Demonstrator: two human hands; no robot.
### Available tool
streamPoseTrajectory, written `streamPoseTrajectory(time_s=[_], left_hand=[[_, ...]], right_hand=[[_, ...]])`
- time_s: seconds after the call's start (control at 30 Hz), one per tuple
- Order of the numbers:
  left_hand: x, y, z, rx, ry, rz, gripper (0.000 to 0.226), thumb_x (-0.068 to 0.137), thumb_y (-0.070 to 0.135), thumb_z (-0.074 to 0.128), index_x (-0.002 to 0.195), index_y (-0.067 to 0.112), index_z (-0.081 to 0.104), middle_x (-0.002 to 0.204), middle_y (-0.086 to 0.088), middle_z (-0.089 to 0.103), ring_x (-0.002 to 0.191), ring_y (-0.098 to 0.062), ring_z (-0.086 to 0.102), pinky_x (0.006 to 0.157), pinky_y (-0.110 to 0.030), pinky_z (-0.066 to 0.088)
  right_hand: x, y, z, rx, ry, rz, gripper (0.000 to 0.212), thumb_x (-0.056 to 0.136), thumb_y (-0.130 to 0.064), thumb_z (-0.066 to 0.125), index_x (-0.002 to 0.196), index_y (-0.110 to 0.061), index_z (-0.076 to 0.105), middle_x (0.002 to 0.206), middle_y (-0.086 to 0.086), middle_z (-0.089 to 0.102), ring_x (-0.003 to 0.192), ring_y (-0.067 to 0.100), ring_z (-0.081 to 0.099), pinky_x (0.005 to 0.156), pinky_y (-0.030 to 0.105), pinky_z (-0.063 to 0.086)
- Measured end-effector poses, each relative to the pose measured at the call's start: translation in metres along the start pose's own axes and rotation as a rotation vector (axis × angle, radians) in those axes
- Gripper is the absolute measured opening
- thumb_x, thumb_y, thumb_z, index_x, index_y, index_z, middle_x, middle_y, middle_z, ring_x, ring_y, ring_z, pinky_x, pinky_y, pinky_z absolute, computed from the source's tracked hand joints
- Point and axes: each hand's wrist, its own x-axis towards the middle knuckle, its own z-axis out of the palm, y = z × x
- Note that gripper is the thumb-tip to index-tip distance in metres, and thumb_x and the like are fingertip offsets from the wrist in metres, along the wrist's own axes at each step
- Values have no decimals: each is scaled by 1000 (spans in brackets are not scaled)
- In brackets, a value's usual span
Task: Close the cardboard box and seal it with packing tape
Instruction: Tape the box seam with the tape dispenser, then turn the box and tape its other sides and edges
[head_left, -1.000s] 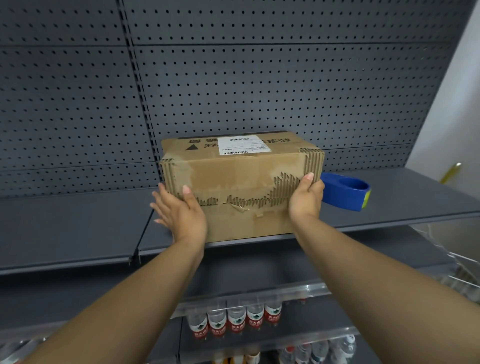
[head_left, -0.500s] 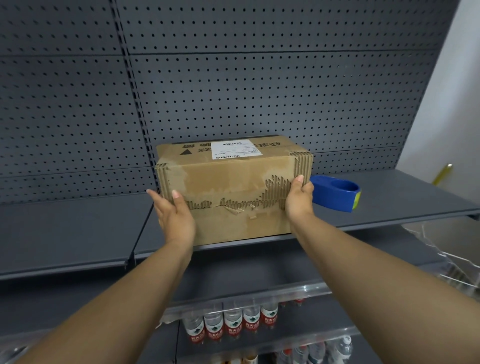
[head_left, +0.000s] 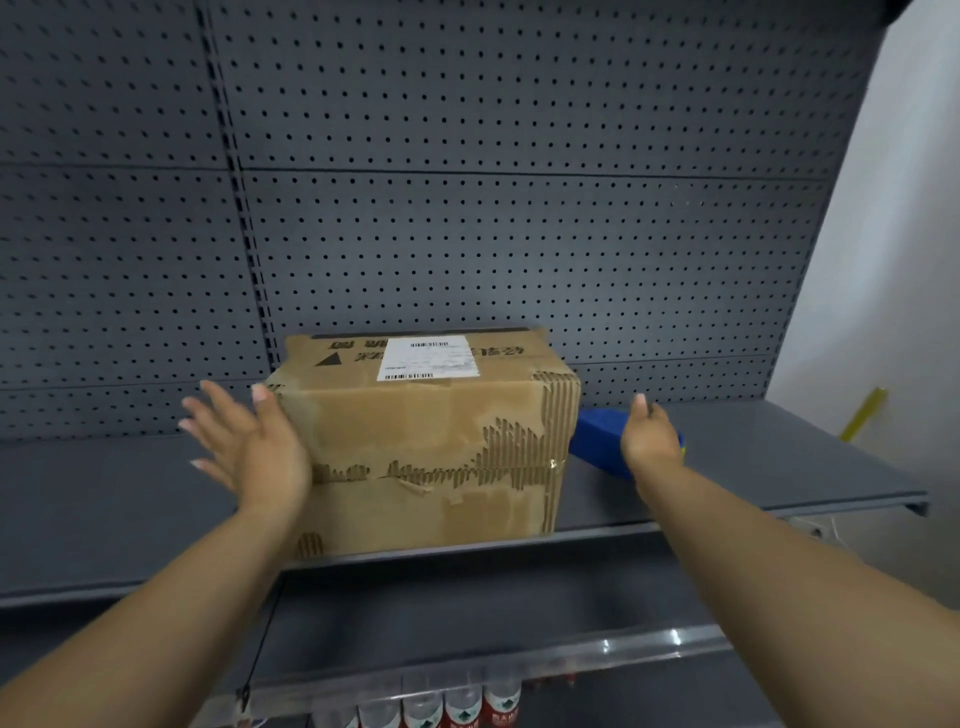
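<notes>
A worn brown cardboard box (head_left: 431, 457) with a white label on top sits closed on the grey shelf (head_left: 779, 462). My left hand (head_left: 249, 447) is spread with straight fingers at the box's left front edge, its thumb near the top corner. My right hand (head_left: 649, 436) has its fingers extended, a little to the right of the box and apart from it. It hovers in front of a blue tape dispenser (head_left: 597, 436) lying on the shelf, partly hiding it.
A grey pegboard wall (head_left: 519, 234) rises behind the shelf. Water bottles (head_left: 457, 706) with red labels stand on a lower shelf. A yellow strip (head_left: 865, 413) leans by the white wall at right.
Both hands have come off the sides of the box. The left hand spread outward to the left and the right hand moved right, in front of the tape dispenser. The camera moved closer.
</notes>
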Motion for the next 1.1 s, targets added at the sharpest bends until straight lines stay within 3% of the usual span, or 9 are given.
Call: streamPoseTrajectory(time_s=[0.13,0.23,0.33,0.5,0.57,0.67,0.83,1.0,1.1], left_hand=[[-16,13,10,264,-68,441,61,97,49,12,149,21,-2,157,-1,-12,141,-14,-21,111,-37,-18],[-22,25,23,507,-144,683,67,90,56,2,148,24,9,157,3,1,140,-9,-15,109,-31,-24],[-27,34,34,662,-198,813,68,92,55,2,144,21,30,151,3,28,141,-12,14,113,-33,-14],[-32,39,42,839,-267,931,62,98,48,9,125,21,58,122,-2,64,115,-23,59,106,-40,19],[-33,41,41,844,-268,918,62,97,48,10,122,21,60,117,-1,66,110,-22,62,104,-40,27],[-33,45,40,844,-288,899,60,97,48,12,121,22,61,114,0,68,105,-20,63,99,-41,41],[-32,52,36,782,-284,912,56,96,47,18,114,23,65,108,3,70,99,-17,66,94,-41,45],[-31,77,24,551,-273,804,48,99,43,23,124,21,57,119,2,65,109,-17,58,97,-36,39],[-23,111,12,283,-312,663,45,99,39,26,130,17,52,131,-2,56,119,-17,50,92,-29,36]], right_hand=[[32,9,-3,-529,-103,-43,51,98,-33,38,139,-4,33,137,17,47,115,33,52,96,43,43],[52,19,3,-871,-135,-116,44,95,-30,42,133,-8,41,130,10,53,119,26,49,110,43,31],[62,28,8,-1016,-169,-133,37,95,-25,42,129,-11,46,115,6,61,112,22,53,116,43,15],[72,34,11,-1103,-168,-182,17,91,-20,48,104,-15,57,84,0,58,105,19,57,111,34,26],[70,32,9,-1049,-158,-192,14,92,-18,49,79,-14,53,72,-1,52,102,19,59,92,28,41],[64,25,7,-900,-130,-212,24,95,-26,49,75,-12,50,97,6,66,96,22,62,69,27,41],[46,-22,-2,-317,-26,-279,40,95,-28,49,124,-1,52,118,20,61,107,35,57,82,36,43],[0,-93,-20,223,5,-516,17,93,-27,51,98,-12,57,92,7,64,82,26,59,64,33,46],[-47,-127,-26,473,-88,-588,23,92,-27,54,108,-11,59,103,1,67,94,17,64,81,34,52]])
